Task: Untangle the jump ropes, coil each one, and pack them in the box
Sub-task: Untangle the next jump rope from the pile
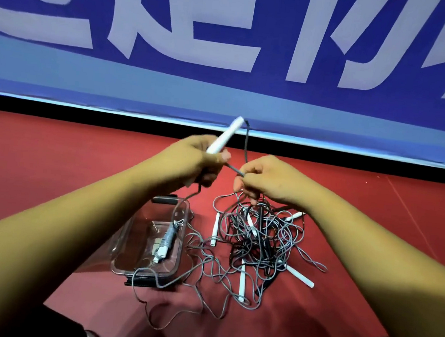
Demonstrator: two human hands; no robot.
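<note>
Head view, left to right: the clear box sits on the red floor with one wound jump rope lying inside it, so one rope appears packed. Loose grey cord trails over the box's near edge and across the floor in front of it.

Above the box, the left hand is curled around a white handle, which points up and away. A short run of grey cord stretches from that hand to the right hand, whose fingertips pinch it. Both hands are held above the floor, close together. This looks like the start of winding or freeing a second rope.

Below the right hand lies the tangle of grey and black cords with several white handles poking out, just beside the box. Most of the job seems left to do: separating these ropes, coiling each and packing them.
</note>
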